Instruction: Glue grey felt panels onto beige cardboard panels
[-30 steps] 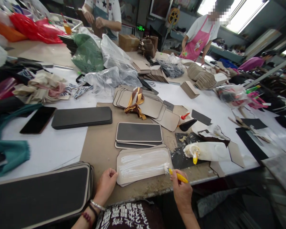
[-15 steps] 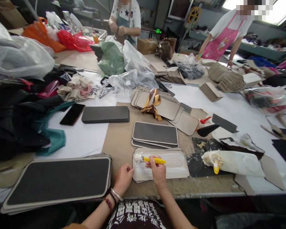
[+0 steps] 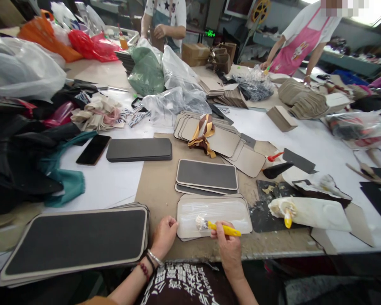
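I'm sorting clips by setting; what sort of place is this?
Probably a workshop: a pile of beige panels, a yellow brush at a white-smeared panel, and a pink-aproned person standing beyond.

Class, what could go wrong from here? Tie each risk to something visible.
1. The brush in the right hand could carry white paste past the pale panel's edge.
2. The left hand, at that panel's left edge, might get smeared.
3. The dark-faced panels lie close behind, so a stray stroke could mark them.
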Demonstrator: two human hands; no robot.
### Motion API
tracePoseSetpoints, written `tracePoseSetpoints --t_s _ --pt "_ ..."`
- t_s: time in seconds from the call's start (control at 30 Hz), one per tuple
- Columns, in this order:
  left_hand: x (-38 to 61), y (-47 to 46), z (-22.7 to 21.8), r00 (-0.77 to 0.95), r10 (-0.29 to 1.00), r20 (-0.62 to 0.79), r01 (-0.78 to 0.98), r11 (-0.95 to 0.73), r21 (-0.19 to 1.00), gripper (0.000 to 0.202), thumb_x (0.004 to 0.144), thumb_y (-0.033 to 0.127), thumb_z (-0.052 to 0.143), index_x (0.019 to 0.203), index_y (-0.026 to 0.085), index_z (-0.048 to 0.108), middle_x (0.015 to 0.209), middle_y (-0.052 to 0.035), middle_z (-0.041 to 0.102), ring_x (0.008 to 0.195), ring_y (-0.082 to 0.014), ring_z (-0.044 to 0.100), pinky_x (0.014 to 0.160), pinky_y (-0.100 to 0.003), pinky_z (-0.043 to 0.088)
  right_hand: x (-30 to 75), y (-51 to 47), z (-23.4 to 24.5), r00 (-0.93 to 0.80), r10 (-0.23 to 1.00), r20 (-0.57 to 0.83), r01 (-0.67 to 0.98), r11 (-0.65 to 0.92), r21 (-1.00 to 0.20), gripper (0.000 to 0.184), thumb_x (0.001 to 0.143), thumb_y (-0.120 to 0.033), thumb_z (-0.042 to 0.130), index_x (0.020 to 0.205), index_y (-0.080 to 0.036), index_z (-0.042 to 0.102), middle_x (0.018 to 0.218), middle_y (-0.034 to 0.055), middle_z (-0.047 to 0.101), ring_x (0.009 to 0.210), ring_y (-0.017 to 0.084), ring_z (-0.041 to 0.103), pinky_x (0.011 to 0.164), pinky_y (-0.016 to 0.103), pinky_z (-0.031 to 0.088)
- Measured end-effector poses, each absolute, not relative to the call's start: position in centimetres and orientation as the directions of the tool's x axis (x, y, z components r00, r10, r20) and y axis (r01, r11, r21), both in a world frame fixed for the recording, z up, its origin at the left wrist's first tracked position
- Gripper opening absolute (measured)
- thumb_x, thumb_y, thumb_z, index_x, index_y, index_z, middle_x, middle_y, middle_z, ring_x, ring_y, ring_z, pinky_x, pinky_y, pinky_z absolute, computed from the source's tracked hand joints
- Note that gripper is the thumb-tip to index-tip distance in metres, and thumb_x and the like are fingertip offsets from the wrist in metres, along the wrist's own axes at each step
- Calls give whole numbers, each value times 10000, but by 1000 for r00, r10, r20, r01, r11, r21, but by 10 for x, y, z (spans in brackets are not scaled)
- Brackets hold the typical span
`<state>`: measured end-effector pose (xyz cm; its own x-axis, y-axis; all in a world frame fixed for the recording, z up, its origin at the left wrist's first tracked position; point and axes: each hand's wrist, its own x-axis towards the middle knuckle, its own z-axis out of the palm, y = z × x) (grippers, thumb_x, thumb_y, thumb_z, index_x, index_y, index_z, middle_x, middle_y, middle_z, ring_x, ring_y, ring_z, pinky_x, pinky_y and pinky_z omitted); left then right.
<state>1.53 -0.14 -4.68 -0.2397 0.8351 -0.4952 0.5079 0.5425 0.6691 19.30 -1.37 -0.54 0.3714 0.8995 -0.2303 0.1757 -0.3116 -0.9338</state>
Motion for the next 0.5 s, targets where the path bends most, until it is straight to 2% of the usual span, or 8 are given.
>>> tracePoseSetpoints --t_s 0.2,0.37,0.5 --pt "15 -1 -44 -211 857 -470 521 506 687 153 651 313 452 553 197 475 538 8 529 558 -164 499 541 -259 320 187 -29 -6 264 926 -271 168 -320 -932 345 785 -514 507 807 -173 558 675 25 607 526 171 605 520 280 531" --pt "11 1 -46 -208 877 -432 531 472 704 227 610 411 443 515 209 481 485 3 525 517 -177 496 513 -272 340 253 -24 -17 498 834 -238 230 -391 -891 427 749 -582 508 839 -167 554 623 39 634 539 203 625 568 307 535" --pt "8 0 -47 -170 870 -463 531 477 700 263 580 462 467 504 215 515 485 -6 554 539 -209 533 532 -301 394 312 -15 -6 647 752 -125 286 -392 -875 451 730 -602 512 845 -168 558 600 39 638 548 214 629 585 320 526"
